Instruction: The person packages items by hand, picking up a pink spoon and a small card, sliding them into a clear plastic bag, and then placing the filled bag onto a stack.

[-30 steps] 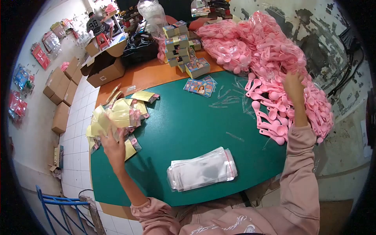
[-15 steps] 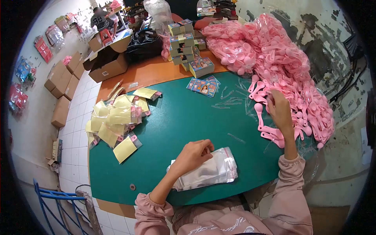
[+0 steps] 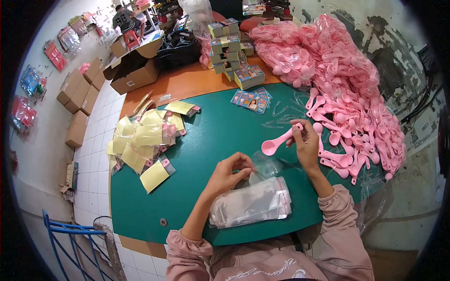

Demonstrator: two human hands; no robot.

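Note:
Above the stack of clear plastic bags [image 3: 251, 203], my left hand [image 3: 228, 174] pinches a single clear bag [image 3: 265, 166] that stands up from the green table. My right hand [image 3: 305, 143], to the right of it, grips a pink spoon [image 3: 276, 143] by the handle, its bowl pointing left toward the bag. Spoon and bag look slightly apart. A heap of loose pink spoons [image 3: 347, 136] lies to the right of my right hand. Farther back are a few printed cards [image 3: 253, 101] and several thin clear strips [image 3: 277, 112].
Filled packets with yellow card [image 3: 150, 136] are piled on the left of the green table [image 3: 206, 136]. Stacks of printed cards [image 3: 225, 47], an open carton [image 3: 133, 77] and a black bag [image 3: 178, 49] stand behind. A person [image 3: 125, 21] sits at the far back left.
My right hand has come left from the heap with a pink spoon. My left hand has lifted a bag's edge from the stack. The view has shifted slightly.

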